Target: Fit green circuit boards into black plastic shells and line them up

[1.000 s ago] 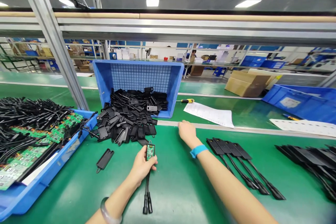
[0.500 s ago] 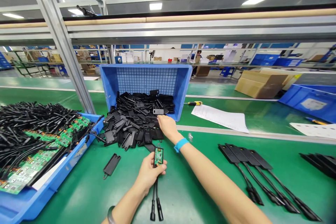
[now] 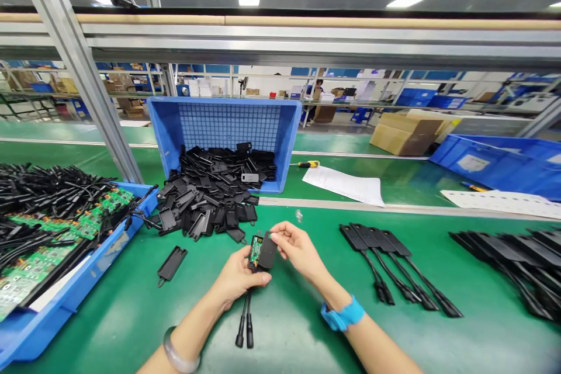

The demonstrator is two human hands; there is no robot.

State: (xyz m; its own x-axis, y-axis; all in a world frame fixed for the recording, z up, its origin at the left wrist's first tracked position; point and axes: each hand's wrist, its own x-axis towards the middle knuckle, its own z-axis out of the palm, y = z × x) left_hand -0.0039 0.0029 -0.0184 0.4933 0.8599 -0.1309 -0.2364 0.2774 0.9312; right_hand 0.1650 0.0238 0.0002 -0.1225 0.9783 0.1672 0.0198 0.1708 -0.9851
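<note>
- My left grip (image 3: pixel 239 276) is closed around a small green circuit board (image 3: pixel 256 252), holding it low in front of my body, near the middle of the green tabletop (image 3: pixel 298 327).
- Two black cables (image 3: pixel 244 321) are hanging from the board toward me, and their ends are not touching my hands.
- My right grip (image 3: pixel 298 247) is pinching a black plastic cover (image 3: pixel 268 250) between thumb and fingers, narrow, from the right side.
- This cover is lying against the right side of the board, touching it. Its long axis is running almost the same way as the board, a little tilted, so my right hand is the nearer one to the cover and my left is the nearer one to the board.
- Left of my hands, a loose black cover (image 3: pixel 172 264) is lying alone, and behind it a big pile of covers (image 3: pixel 205 198) is spreading out from a blue crate (image 3: pixel 228 128).
- On my right, black covers with cables (image 3: pixel 372 251) are lying side by side in a row.
</note>
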